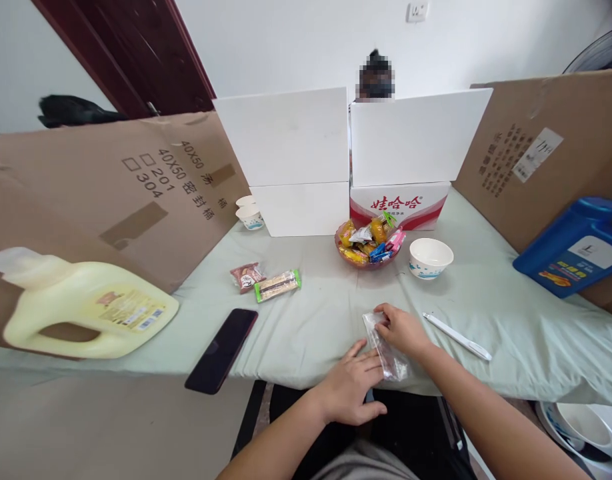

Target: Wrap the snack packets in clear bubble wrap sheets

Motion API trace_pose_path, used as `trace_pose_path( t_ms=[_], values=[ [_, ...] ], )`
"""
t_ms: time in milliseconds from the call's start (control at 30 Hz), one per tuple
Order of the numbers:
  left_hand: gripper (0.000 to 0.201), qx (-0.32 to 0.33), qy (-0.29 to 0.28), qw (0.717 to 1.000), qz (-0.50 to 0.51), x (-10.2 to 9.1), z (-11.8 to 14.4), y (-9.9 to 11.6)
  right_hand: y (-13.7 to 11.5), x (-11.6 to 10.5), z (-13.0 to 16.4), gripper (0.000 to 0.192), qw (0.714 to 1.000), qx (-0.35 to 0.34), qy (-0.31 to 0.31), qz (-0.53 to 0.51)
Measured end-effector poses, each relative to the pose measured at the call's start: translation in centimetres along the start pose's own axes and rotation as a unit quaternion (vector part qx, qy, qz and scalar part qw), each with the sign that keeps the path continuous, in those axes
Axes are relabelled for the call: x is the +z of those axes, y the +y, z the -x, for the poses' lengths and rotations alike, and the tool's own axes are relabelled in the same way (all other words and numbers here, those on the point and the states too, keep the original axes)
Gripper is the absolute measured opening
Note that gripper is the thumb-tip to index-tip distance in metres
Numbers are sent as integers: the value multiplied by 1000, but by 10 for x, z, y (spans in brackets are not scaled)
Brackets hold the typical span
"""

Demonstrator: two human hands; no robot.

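A clear wrapper (386, 347) is held at its far end by the right hand (403, 331), fingers closed on it; its near end is pressed flat by the left hand (353, 387), fingers extended, nothing clasped. The wrapper lies on the counter (311, 327) at its near edge and appears unopened, though this cannot be confirmed. A pen (457, 336) is noted at 3 o'clock of the grip, a bowl (431, 257) at 1 o'clock, a snack dish (369, 245) at 12 o'clock. Two snack packets (266, 280) lie at 10 o'clock, a phone (222, 350) at 9 o'clock.
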State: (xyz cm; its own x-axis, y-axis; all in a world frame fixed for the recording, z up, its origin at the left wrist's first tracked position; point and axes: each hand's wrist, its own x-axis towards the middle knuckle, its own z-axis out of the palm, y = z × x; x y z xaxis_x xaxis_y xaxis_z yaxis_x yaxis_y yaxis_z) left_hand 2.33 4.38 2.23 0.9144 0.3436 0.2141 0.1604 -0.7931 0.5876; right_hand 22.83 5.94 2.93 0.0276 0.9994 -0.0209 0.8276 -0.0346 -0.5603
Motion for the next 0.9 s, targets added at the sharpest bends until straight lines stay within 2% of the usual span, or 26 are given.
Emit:
trace_pose_path(
  t_ms=[33, 100, 167, 200, 267, 333, 433, 500, 600, 667, 733, 800, 900],
  values=[
    [42, -8, 40, 999, 24, 0, 1, -1, -1, 0, 2, 32, 1000, -4, 4, 6],
    [24, -44, 155, 985, 62, -2, 0, -2, -2, 1, 4, 33, 1000, -14, 8, 15],
    [18, -80, 257, 960, 71, -7, -6, -4, -2, 1, 5, 33, 999, -21, 10, 24],
    [17, -86, 281, 953, 67, -9, -10, -5, -3, 2, 4, 33, 999, -24, 12, 28],
    [17, -71, 265, 960, 53, -14, -22, -9, -3, 4, 4, 33, 999, -31, 17, 38],
    [15, -55, 201, 978, 22, -15, -35, -15, -2, 5, 5, 32, 998, -42, 23, 49],
    [10, -78, 130, 987, -54, -10, -47, -24, 2, -2, 11, 33, 995, -65, 26, 69],
    [6, -94, 115, 985, -85, -7, -49, -26, 6, -11, 21, 33, 988, -88, 61, 112],
    [6, -90, 112, 986, -90, -4, -46, -26, 11, -18, 47, 31, 960, -151, 147, 185],
    [17, -82, 108, 986, -93, -3, -44, -26, 13, -12, 71, 37, 943, -229, 139, 198],
    [28, -72, 99, 987, -103, -4, -43, -25, 14, 2, 96, 50, 928, -299, 92, 204],
    [33, -65, 85, 988, -113, -4, -42, -25, 18, 20, 117, 55, 918, -315, 81, 228],
    [33, -56, 69, 989, -117, -4, -42, -25, 23, 36, 133, 59, 918, -295, 99, 246]
  ],
)
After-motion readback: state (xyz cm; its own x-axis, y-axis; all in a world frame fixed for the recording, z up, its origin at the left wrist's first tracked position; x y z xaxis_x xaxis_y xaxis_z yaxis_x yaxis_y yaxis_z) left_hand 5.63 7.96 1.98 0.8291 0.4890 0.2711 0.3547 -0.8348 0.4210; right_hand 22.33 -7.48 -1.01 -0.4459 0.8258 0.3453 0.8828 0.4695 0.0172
